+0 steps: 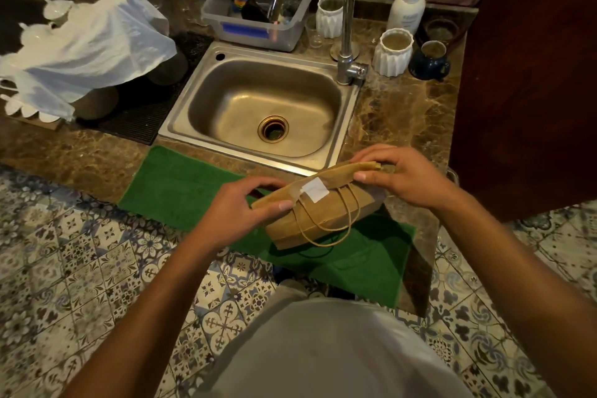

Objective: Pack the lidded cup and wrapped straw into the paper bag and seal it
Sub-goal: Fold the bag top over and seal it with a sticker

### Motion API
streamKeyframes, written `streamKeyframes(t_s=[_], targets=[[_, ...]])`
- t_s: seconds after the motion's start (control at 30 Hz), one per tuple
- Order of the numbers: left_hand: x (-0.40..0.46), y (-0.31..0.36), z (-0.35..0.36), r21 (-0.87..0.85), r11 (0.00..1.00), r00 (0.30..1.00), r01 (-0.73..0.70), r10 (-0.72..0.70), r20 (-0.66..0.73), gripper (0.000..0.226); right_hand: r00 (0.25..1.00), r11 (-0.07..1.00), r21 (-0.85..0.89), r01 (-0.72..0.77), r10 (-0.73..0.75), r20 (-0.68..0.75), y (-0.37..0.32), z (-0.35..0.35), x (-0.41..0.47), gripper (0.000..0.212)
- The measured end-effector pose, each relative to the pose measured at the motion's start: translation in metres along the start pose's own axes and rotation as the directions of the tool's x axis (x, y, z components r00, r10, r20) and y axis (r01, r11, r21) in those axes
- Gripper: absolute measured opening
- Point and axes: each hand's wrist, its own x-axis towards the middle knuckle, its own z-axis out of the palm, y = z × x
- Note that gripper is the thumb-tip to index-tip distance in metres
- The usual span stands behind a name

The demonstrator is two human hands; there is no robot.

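On the marble table [403, 113], at its front edge before the sink [258, 107], the bag [319, 216] lies crosswise on a green mat [181, 184]. Left hand [239, 213] and right hand [397, 174] pinch opposite ends of its folded top, fingers closed on it; the white sticker [315, 190] sits nearer the left.

- A brown marble countertop [403, 113] spans the upper half of the frame, with a steel sink [258, 107] set into its centre.
- A green mat [181, 184] lies along its near edge; the paper bag [310, 216] rests on it.
- At upper right stand two white ribbed cups [392, 52], a dark blue mug [429, 61] and a pump bottle [407, 0].
- Behind the sink sits a clear plastic tub [255, 26].
- At left lies a black ribbed mat [145, 119].
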Motion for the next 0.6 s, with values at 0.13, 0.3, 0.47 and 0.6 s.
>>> streamKeyframes(t_s=[0.13,0.3,0.47,0.6], targets=[[-0.006,-0.01,0.001,-0.096,0.994,0.998,0.057,-0.054,0.043,0.04,0.998,1.0,0.02,0.007,-0.006,-0.068,-0.004,0.008,0.001,0.018],[-0.005,-0.013,0.006,-0.084,0.996,0.999,0.017,-0.02,-0.042,0.014,0.912,0.949,-0.219,-0.227,0.129,-0.389,-0.027,0.022,-0.003,0.046],[-0.004,-0.008,0.015,-0.015,0.999,0.994,-0.052,0.05,-0.096,0.015,0.844,0.969,-0.082,-0.232,0.159,-0.513,-0.061,0.054,-0.029,0.02],[-0.002,0.002,0.028,0.109,0.975,0.961,-0.193,0.21,-0.182,0.017,0.817,0.952,0.033,-0.305,0.279,-0.504,-0.058,0.072,-0.025,0.036]])
